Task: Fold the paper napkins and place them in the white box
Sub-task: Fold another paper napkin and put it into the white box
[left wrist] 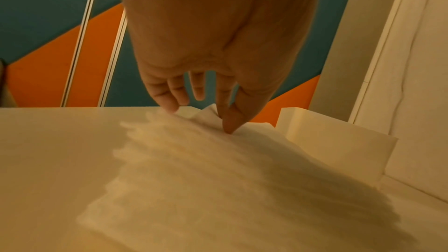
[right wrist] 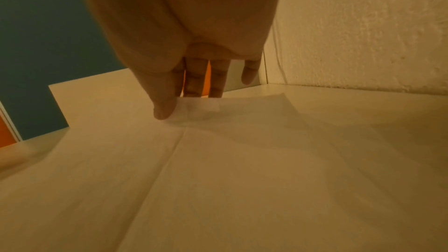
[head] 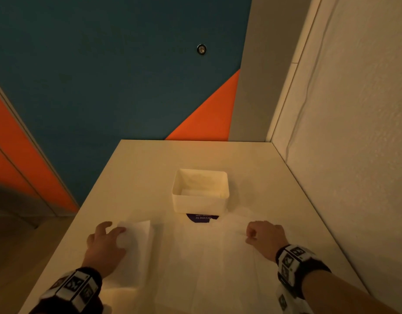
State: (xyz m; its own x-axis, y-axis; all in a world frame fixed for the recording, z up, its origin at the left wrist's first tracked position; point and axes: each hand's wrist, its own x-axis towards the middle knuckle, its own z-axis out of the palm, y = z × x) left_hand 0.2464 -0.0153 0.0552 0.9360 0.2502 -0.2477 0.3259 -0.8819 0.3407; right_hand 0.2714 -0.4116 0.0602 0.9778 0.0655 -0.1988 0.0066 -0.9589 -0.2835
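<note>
I see a pale desk (head: 109, 184) against a teal-and-orange wall. Head view: the white box (head: 200, 201) stands mid-desk, beyond the spread napkin (head: 206, 257). Left wrist view: my left hand (left wrist: 213, 49) pinches a folded napkin's (left wrist: 242, 141) far corner. Right wrist view: my right hand (right wrist: 184, 32) pinches the spread napkin's corner.

Napkins (head: 195, 257) were thin matt paper, white box (head: 200, 201) smooth matt plastic, worktop (head: 136, 177) smooth, right-hand wall (head: 354, 132) rough plaster.

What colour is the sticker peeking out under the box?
Dark purple with pale lettering, on the sticker; clearest in the head view.
</note>
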